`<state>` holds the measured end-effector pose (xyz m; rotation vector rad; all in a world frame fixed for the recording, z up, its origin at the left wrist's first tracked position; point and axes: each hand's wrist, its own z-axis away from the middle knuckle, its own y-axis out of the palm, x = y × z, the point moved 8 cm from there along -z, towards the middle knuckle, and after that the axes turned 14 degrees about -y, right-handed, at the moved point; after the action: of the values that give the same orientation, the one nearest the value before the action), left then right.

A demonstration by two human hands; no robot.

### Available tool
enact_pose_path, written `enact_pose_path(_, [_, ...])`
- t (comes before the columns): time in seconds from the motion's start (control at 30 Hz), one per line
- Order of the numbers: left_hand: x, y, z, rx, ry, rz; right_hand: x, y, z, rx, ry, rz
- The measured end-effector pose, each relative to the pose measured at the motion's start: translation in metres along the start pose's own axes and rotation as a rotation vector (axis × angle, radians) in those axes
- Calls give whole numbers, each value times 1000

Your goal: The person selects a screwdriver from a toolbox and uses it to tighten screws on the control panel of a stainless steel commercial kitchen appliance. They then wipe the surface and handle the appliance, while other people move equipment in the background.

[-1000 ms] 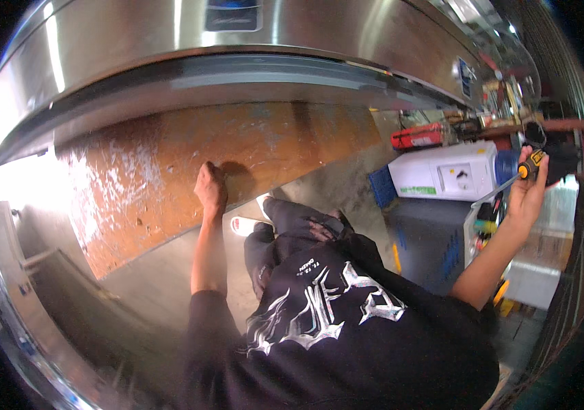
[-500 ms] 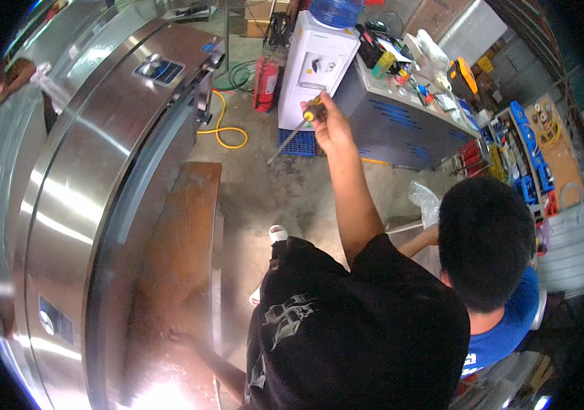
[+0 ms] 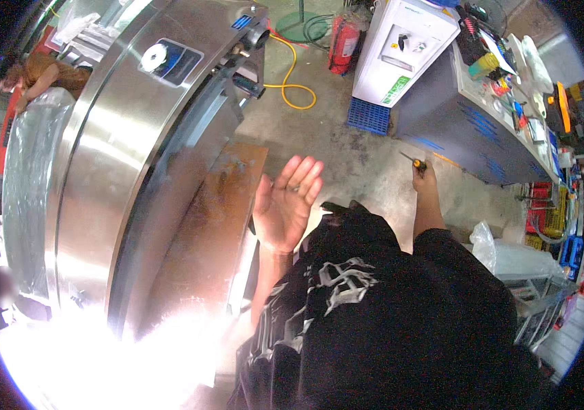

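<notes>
My right hand (image 3: pixel 425 179) is closed around the dark-and-yellow handle of a screwdriver (image 3: pixel 418 165), its thin shaft pointing away to the upper left. It is held out over the floor, to the right of my body. My left hand (image 3: pixel 285 210) is raised in front of me with the palm showing and its fingers stretched out, holding nothing. Behind that hand lies a brown board (image 3: pixel 200 253) along the front of a large stainless steel appliance (image 3: pixel 107 164). On the steel front, a round knob (image 3: pixel 157 59) sits on a dark plate.
A white water dispenser (image 3: pixel 405 55), a blue crate (image 3: pixel 368 116) and a red fire extinguisher (image 3: pixel 343 44) stand ahead. To the right is a cluttered workbench (image 3: pixel 473 116). A yellow hose (image 3: pixel 297 104) curls on the floor. Another person's arm (image 3: pixel 44 83) shows far left. Glare whitens the lower left.
My right hand has lowered and moved right with the screwdriver. My left hand has risen from beside the board, palm showing. The view has shifted; the person in blue is out of sight.
</notes>
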<state>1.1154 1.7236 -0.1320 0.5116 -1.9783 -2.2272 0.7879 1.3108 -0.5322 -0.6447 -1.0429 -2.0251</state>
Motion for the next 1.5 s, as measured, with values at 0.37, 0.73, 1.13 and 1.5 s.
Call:
enact_pose_path(0.37, [56, 4, -219, -219, -278, -194, 92, 18, -9, -134, -43, 61])
enact_pose_path(0.73, [273, 47, -552, 212, -51, -1782, 150, -60, 46, -373, -115, -242])
enact_pose_path(1.13, [453, 6, -705, 333, 427, -2312, 321, -75, -89, -461, -102, -158])
enact_pose_path(1.5, [451, -19, -699, 329, 499, -2396, 370, -40, -164, -452, -9, -85])
